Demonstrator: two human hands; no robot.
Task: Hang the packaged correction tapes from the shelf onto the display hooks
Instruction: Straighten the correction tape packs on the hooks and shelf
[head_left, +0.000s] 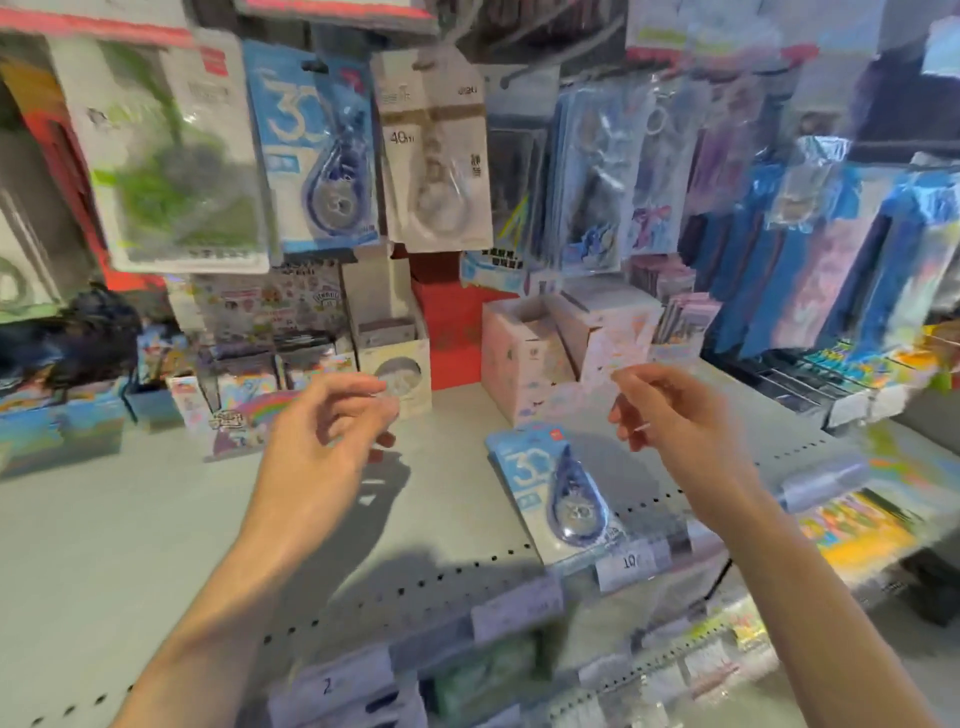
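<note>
Neither hand holds a package: our left hand (332, 415), centre-left of the frame, hovers over the shelf (130, 545) with fingers loosely curled and thumb near forefinger; whether anything small sits between them we cannot tell through the blur. Our right hand (670, 415), right of centre, is likewise raised with relaxed, empty fingers.

Item, to be hung: one blue correction tape package (558, 499), lying flat on the shelf near its front edge, lower right of centre, just below the right hand and apart from it.

Items, already hung: a matching blue package (317, 145) on a display hook (314, 65), upper centre-left; a white-and-tan package (436, 150) beside it to the right; a green-printed package (171, 156) further left.

Step in hand, as we judge it: picking up the shelf package. We advise pinching it by the card's top edge so the hang hole stays clear, lifting it upright, lining the hole with the hook's tip behind the matching blue stock, then sliding it back level without knocking the neighbours.
</note>
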